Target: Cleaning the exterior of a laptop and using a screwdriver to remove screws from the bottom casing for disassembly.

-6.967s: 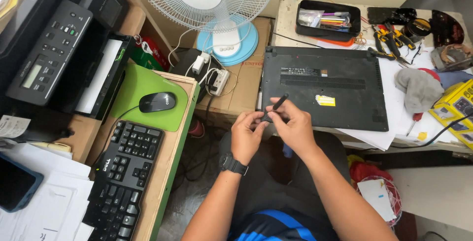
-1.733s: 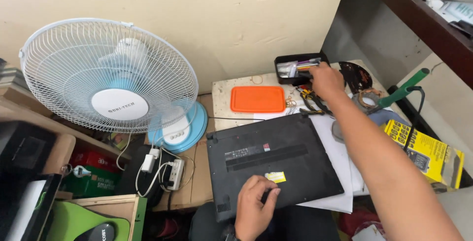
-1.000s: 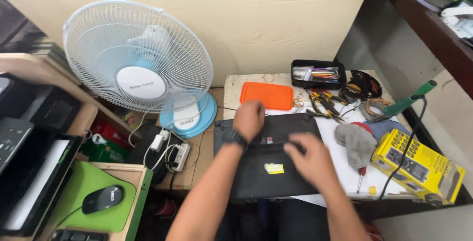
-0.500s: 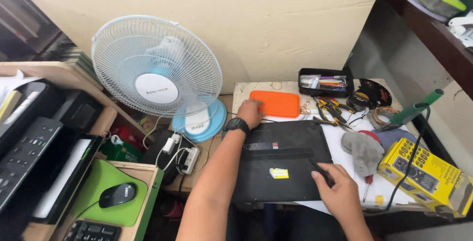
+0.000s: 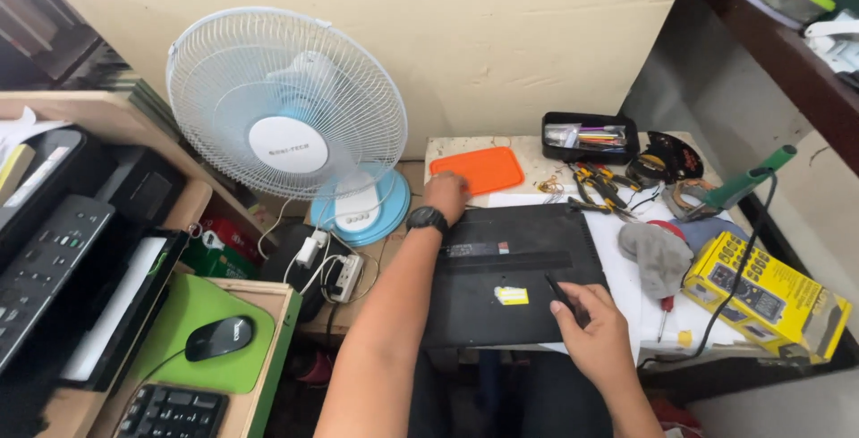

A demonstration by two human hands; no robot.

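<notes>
**Laptop, base up, both hands applied**

Black laptop (image 5: 510, 281): lying closed and upside down on the small table (image 5: 537, 153), base panel facing up, a yellow sticker near the middle of the panel.

Left hand (image 5: 446, 195): laid flat on the far left corner of the laptop, fingers spread loosely and closed on nothing; black watch at the wrist. Orange tray (image 5: 477, 170) just beyond those fingertips, touching or nearly so; cannot tell which.

Right hand (image 5: 595, 331): at the near right part of the base, fingers curled around a slim dark tool (image 5: 564, 295), apparently a small screwdriver, tip pointing toward the panel just ahead of the fingers.

Beyond and to the right of the right-hand fingers: grey cloth (image 5: 658, 255), pliers (image 5: 595, 186), black case of small parts (image 5: 589, 136), yellow box (image 5: 765, 295). Left of the left-hand fingers: white and blue fan (image 5: 286, 116), power strip (image 5: 335, 272), mouse (image 5: 219, 338) on a green pad.

Step judged in hand: steadying the base and bringing the tool to a screw. Next move, as judged: tip seated squarely in the screw head, left hand pressing down against sliding.
</notes>
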